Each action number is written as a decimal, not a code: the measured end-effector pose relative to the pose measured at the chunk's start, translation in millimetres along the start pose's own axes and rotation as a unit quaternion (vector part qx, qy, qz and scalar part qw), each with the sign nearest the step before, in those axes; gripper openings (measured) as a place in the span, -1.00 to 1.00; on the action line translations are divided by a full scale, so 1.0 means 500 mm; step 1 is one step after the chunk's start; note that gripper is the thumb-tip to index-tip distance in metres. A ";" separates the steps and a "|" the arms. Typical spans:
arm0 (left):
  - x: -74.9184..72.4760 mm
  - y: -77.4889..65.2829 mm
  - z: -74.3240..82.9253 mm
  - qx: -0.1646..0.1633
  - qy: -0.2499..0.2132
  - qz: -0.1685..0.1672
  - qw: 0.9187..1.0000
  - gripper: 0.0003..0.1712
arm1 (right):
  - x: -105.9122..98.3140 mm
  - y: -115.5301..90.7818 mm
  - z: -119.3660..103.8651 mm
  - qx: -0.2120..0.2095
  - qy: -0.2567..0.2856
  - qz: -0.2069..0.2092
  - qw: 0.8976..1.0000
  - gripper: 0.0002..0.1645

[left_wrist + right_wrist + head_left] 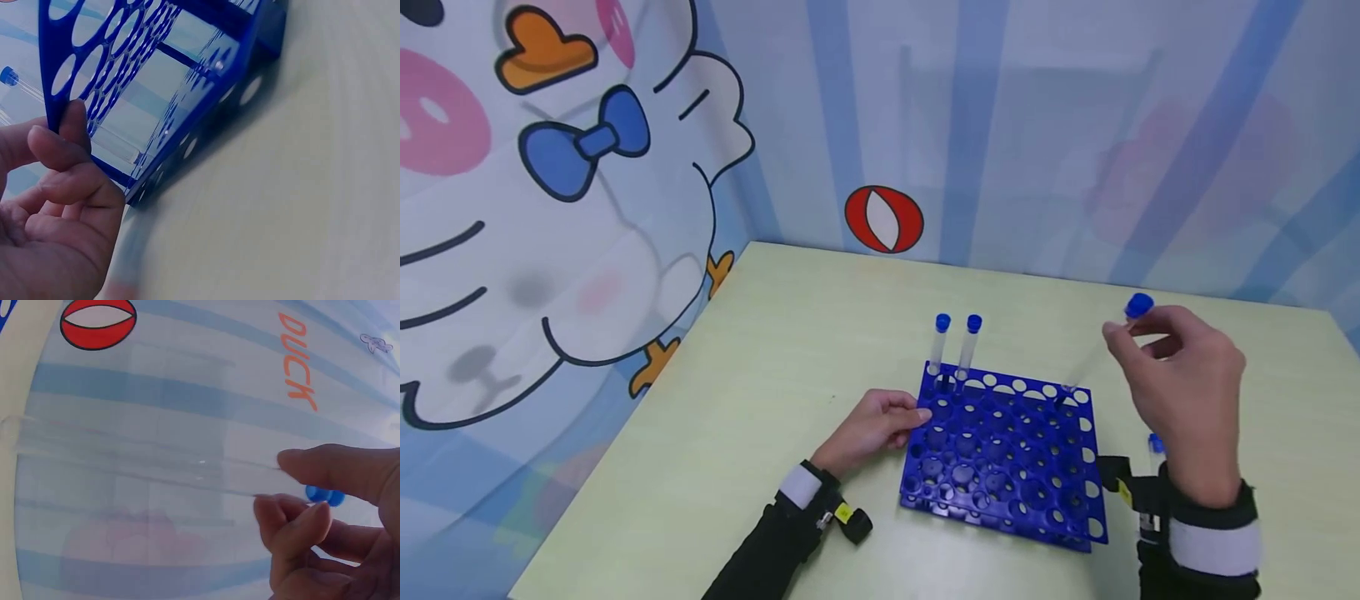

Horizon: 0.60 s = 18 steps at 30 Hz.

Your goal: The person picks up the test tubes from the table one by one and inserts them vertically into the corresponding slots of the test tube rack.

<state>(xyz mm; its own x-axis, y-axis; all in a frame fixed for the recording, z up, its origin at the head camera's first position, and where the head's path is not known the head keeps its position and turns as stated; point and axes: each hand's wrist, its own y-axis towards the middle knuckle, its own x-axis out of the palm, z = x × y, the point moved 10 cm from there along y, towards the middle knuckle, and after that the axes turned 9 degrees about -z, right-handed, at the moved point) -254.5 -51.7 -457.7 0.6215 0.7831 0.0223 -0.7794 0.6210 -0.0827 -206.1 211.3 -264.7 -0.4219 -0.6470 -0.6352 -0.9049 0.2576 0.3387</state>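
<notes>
My left hand (874, 427) grips the left edge of a blue test tube rack (996, 454), thumb on top. In the left wrist view, thumb and finger pinch the corner of the rack's perforated upper plate (57, 75). Above the rack's far right corner, my right hand (1198, 387) pinches a clear test tube (150, 464) near its blue cap (1138, 306). That tube slants down to the left, its lower end overlapping the rack's back right corner in the head view. Two capped test tubes, one (937, 346) beside the other (969, 348), stand in the back left holes.
Another blue-capped tube (1156, 444) shows right of the rack, partly hidden behind my right wrist. The pale yellow table (820, 333) meets a printed wall (1037, 167) at the back and a cartoon panel (587, 292) on the left.
</notes>
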 end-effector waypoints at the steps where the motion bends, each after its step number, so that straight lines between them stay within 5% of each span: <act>1: -0.002 0.003 -0.005 0.000 -0.001 0.000 1.000 -0.64 | 0.006 0.000 -0.008 -0.019 0.010 0.009 1.000 -0.60; 13: -0.012 0.014 -0.036 -0.010 -0.009 0.005 1.000 -0.69 | 0.095 -0.003 -0.067 -0.176 0.077 0.028 0.981 -0.74; 18: -0.013 0.015 -0.035 -0.005 -0.013 0.004 1.000 -0.68 | 0.131 -0.004 -0.074 -0.200 0.066 0.021 0.977 -0.76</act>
<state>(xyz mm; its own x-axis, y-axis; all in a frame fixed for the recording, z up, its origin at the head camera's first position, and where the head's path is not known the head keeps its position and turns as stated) -262.8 -52.9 -476.0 0.6129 0.7887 0.0479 -0.7834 0.6144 -0.0938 -229.8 141.9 -281.2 -0.4234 -0.7352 -0.5293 -0.7823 0.0020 0.6229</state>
